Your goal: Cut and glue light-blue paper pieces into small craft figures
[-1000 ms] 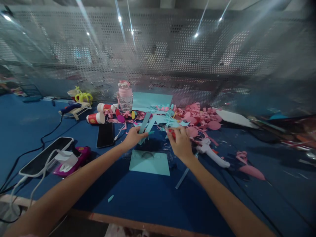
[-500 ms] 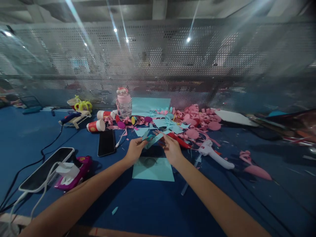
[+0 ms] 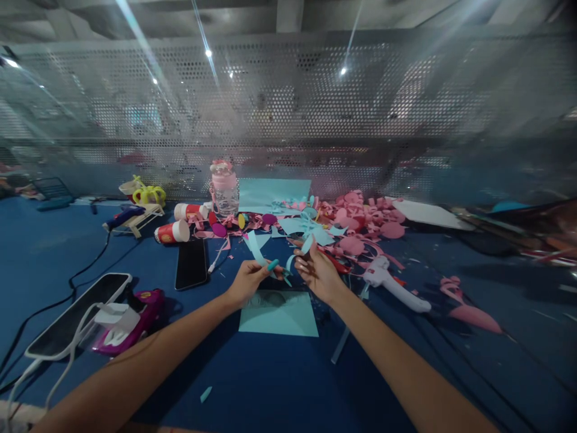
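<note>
Both of my hands are raised over a light blue paper sheet (image 3: 279, 319) lying on the blue table. My left hand (image 3: 246, 284) pinches a light blue paper strip (image 3: 256, 248), which curls upward from the fingers, with a darker teal bit at the fingertips. My right hand (image 3: 321, 276) is closed on another curled length of light blue paper (image 3: 290, 262) that loops down between the hands. Whether both lengths belong to one strip I cannot tell. Beyond the hands lie more light blue paper pieces (image 3: 293, 225) and something red-handled (image 3: 338, 263), partly hidden.
A white glue gun (image 3: 396, 287) rests to the right, near a pink paper piece (image 3: 475, 316). Pink cutouts (image 3: 360, 219) are heaped behind. On the left are a phone (image 3: 191, 264), paper cups (image 3: 172, 232), a power bank with cables (image 3: 76, 316) and a purple power strip (image 3: 151, 307). A bottle (image 3: 224, 189) stands behind.
The light blue paper between my hands was stretched fairly straight; now it curls up at the left and loops down at the right. My hands have drawn slightly apart.
</note>
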### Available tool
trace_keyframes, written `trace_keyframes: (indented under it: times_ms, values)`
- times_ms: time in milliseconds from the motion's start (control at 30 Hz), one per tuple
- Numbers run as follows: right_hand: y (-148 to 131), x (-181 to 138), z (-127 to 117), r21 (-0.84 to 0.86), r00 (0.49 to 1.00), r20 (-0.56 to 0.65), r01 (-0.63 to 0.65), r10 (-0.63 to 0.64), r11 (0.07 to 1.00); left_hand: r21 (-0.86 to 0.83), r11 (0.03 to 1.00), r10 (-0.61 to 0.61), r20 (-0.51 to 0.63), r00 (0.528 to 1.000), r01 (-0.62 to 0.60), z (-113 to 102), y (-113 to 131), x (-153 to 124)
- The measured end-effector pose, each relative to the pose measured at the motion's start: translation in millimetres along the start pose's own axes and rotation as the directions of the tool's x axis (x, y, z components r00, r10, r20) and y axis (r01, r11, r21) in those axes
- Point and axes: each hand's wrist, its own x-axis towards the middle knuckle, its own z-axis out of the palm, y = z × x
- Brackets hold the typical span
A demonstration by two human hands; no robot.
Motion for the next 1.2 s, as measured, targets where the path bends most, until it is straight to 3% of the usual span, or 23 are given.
trace_keyframes:
  times_ms: [167,400,633,933,1000,1067,1133,1200]
  values:
    - [8.3,1.0,-5.5,-0.162,0.997,0.066,0.061,-0.05,0.985,-0.062,0.997,-0.048,-0.083,0.995,0.042,-4.5,-6.7,4.1]
    - [17.0,1.5,-7.5,-0.444,0.988,0.109,0.145,-0.107,0.884,-0.056,0.997,-0.054,-0.005,0.999,0.054,-4.5,-9.5,3.6]
    - [24.9,-7.7,0.7,-0.671,0.97,0.166,0.243,-0.177,0.701,0.044,0.994,-0.103,0.078,0.992,0.1,-5.9,-12.0,1.7]
    - [19.9,-17.9,1.8,-0.821,0.877,0.412,0.475,-0.247,0.318,0.15,0.973,-0.178,-0.002,0.984,0.176,-6.8,-9.7,2.6]
    - [20.5,-18.0,0.6,-0.82,0.846,0.463,0.522,-0.265,0.233,0.137,0.979,-0.151,-0.014,0.988,0.152,-6.6,-8.9,2.0]
    - [20.5,-19.3,-0.4,-0.808,0.783,0.502,0.576,-0.367,0.125,0.09,0.989,-0.114,-0.03,0.993,0.117,-6.0,-8.4,1.4]
    - [18.5,-21.7,-0.3,-0.79,0.673,0.541,0.613,-0.504,-0.03,0.048,0.993,-0.102,-0.046,0.994,0.105,-5.0,-8.0,0.9]
    - [14.5,-24.6,0.8,-0.754,0.567,0.617,0.625,-0.546,-0.204,0.028,0.993,-0.115,-0.053,0.992,0.116,-3.9,-7.5,0.6]
